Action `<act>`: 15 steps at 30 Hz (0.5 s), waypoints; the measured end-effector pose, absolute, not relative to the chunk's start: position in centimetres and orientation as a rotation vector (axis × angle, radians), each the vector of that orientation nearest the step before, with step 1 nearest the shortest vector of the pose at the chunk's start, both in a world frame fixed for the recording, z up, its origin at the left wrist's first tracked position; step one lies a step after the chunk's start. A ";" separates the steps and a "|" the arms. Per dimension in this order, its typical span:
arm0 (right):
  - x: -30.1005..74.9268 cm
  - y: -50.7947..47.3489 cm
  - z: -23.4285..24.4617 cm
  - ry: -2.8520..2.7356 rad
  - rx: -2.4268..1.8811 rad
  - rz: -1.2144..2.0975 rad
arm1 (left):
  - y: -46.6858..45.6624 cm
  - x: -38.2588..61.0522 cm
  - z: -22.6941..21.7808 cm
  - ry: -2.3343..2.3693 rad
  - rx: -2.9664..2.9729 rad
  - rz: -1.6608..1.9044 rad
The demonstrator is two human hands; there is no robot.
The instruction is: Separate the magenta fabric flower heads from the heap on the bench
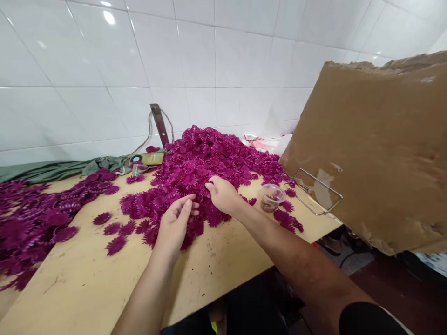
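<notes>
1. The left hand (176, 222) reaches forward over a plywood table (84, 279). Its fingers (185, 208) are long, nearly straight and loosely spread, with the tips resting on the near edge of a pile of magenta flower heads (206, 158).
2. The right hand (224, 195) lies just beside the left hand, slightly further forward. Its fingers are curled in narrow, and the thumb and forefinger tips (209, 186) are pinched together among the flower heads. Whether one head is caught between them cannot be told.
3. The pile rises directly beyond both sets of fingertips and touches them.
4. Loose flower heads (115, 228) lie flat on the wood just left of the left fingers. A wider spread of them (31, 218) lies well off to the left.
5. A small clear plastic cup (272, 197) stands near the right hand, on its right.
6. Beyond the cup lies a wire frame (316, 190), touching a large cardboard sheet (370, 153) that stands tilted.
7. Far beyond the fingers, a green cloth (52, 170) and a metal strip (159, 124) lie against a white tiled wall (209, 60).
</notes>
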State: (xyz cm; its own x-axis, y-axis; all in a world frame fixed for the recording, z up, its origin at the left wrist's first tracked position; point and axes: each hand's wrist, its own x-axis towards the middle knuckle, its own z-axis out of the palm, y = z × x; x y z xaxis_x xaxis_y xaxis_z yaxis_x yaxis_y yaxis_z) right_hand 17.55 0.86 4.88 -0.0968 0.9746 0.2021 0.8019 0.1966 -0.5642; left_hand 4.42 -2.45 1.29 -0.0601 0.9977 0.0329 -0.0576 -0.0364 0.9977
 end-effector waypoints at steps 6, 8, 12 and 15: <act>16.1 1.0 4.8 -1.855 -1.537 0.672 | -1.6 5.2 0.8 1.176 1.180 1.392; 15.8 0.9 4.7 -1.818 -1.489 0.774 | -1.4 5.0 0.7 1.199 1.298 1.430; 15.5 0.8 4.6 -1.690 -1.413 1.050 | -1.2 3.9 1.0 1.168 1.593 1.376; 15.5 0.7 4.5 -1.508 -1.350 1.367 | -1.1 3.2 1.5 1.179 1.801 1.322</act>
